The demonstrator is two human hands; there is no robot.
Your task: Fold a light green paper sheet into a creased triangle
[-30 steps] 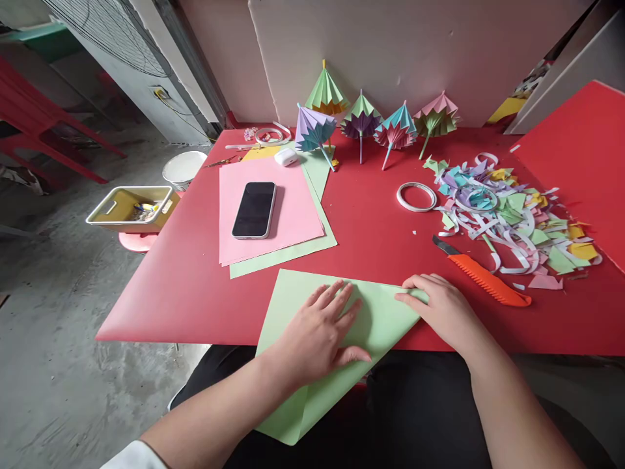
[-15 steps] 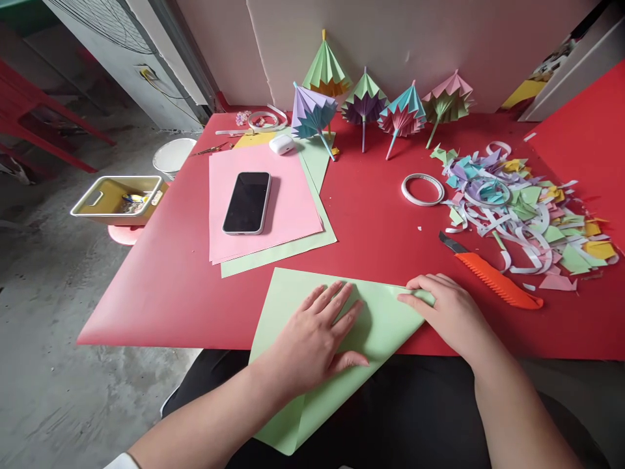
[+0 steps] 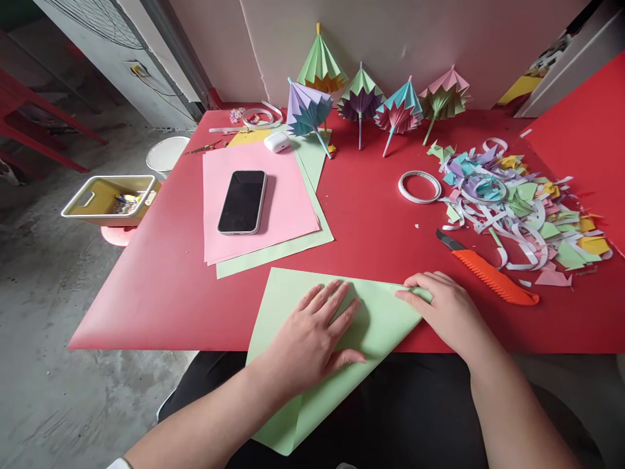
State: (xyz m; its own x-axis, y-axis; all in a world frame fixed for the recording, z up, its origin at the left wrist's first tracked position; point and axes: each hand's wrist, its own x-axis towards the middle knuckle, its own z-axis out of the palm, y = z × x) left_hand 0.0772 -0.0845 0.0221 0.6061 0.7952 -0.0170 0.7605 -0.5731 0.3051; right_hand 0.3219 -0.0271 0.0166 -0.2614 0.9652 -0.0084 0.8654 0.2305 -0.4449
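A sheet of light green paper (image 3: 283, 299), folded over along a diagonal edge, lies at the table's front and hangs partly past it. My left hand (image 3: 315, 335) rests flat on the sheet with its fingers spread. At the sheet's right corner, my right hand (image 3: 442, 306) pinches the folded green edge between thumb and fingers. An orange utility knife (image 3: 495, 277) with its blade out lies just beyond my right hand. Farther back is a roll of white tape (image 3: 401, 189).
A phone (image 3: 243, 202) lies on pink and green sheets (image 3: 293, 215) at the left, with a white earphone case (image 3: 277, 142) behind it. Several folded paper umbrellas (image 3: 360, 104) lean along the wall. Coloured paper scraps (image 3: 522, 202) are heaped at the right. A yellow bin (image 3: 92, 212) stands left of the red table (image 3: 161, 306).
The whole view has shifted slightly, so things appear a little farther left. Both hands keep their places on the green paper.
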